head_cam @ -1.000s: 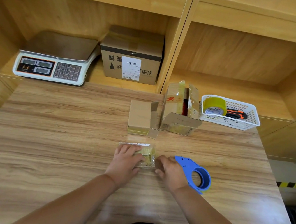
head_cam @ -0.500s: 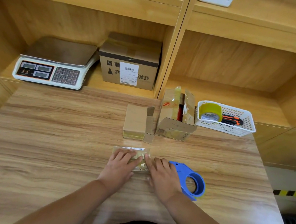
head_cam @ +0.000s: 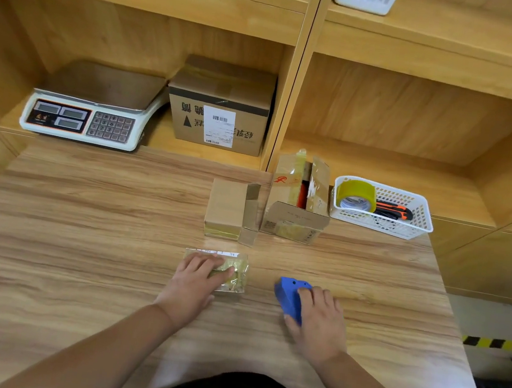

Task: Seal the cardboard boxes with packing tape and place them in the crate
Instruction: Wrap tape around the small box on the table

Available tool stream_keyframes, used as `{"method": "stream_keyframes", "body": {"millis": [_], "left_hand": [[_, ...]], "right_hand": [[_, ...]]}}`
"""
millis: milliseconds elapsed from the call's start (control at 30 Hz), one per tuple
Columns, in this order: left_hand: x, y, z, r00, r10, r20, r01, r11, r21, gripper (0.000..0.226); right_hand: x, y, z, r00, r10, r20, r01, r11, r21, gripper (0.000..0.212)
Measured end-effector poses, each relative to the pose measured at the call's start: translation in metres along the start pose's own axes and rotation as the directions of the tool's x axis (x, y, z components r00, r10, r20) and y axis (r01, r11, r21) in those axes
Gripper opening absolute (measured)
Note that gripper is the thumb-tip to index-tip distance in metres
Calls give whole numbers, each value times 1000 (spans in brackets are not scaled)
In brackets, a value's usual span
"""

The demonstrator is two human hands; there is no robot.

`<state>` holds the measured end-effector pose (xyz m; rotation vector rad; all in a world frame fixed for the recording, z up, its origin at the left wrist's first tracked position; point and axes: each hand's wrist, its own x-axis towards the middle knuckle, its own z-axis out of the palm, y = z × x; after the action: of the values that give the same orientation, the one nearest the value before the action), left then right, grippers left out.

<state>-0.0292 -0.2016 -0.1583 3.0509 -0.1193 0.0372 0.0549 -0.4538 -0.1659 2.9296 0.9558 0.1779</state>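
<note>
The small taped box (head_cam: 235,276) lies on the worktop (head_cam: 80,235) close to us, with our left grip (head_cam: 196,280) laid flat on it, fingers fairly straight. Just beside it, our right grip (head_cam: 319,319) curls round the blue tape dispenser (head_cam: 290,294). We judge this to be the sealing step. Next we must bring the dispenser onto the box and lay a strip squarely.

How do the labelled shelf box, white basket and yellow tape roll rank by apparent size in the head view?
1. labelled shelf box: largest, though it stands farther back.
2. white basket: similar width, but it looks lower.
3. yellow tape roll: smallest; it sits inside the basket.
</note>
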Motion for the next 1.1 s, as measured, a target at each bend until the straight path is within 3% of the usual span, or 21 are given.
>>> {"method": "stream_keyframes", "body": {"millis": [100, 233, 367, 567, 700, 800, 900, 967, 1100], "left_hand": [[0, 2, -2, 1000, -14, -25, 13, 1000, -25, 86], [-2, 3, 0, 993, -105, 45, 107, 992, -68, 101], [-4, 5, 6, 958, -270, 96, 286, 914, -288, 106], [-4, 12, -5, 900, -435, -16, 385, 812, -439, 103], [-2, 19, -15, 862, -498, -94, 385, 764, -519, 94], [5, 26, -26, 853, -513, -97, 364, 717, -594, 77], [14, 36, -38, 866, -494, -72, 318, 657, -683, 60], [18, 42, -45, 878, -477, -52, 288, 610, -738, 60], [23, 53, -58, 901, -425, -90, 216, 618, -756, 58]], "right_hand": [[-4, 9, 0, 997, 48, 61, -50, 998, 28, 57], [-7, 15, 5, 956, 44, 289, -69, 995, 76, 77], [-6, 13, 6, 943, 58, 327, -107, 985, 133, 72], [5, 16, -3, 932, 174, 317, -243, 950, 194, 64], [11, 20, -16, 955, 165, 246, -264, 851, 453, 64], [11, 21, -25, 988, 113, 103, -151, 811, 565, 66], [11, 23, -30, 993, 9, -121, 63, 813, 579, 70], [12, 25, -31, 959, -63, -277, 204, 830, 519, 76], [17, 29, -29, 891, -175, -419, 374, 805, 461, 87]]}}
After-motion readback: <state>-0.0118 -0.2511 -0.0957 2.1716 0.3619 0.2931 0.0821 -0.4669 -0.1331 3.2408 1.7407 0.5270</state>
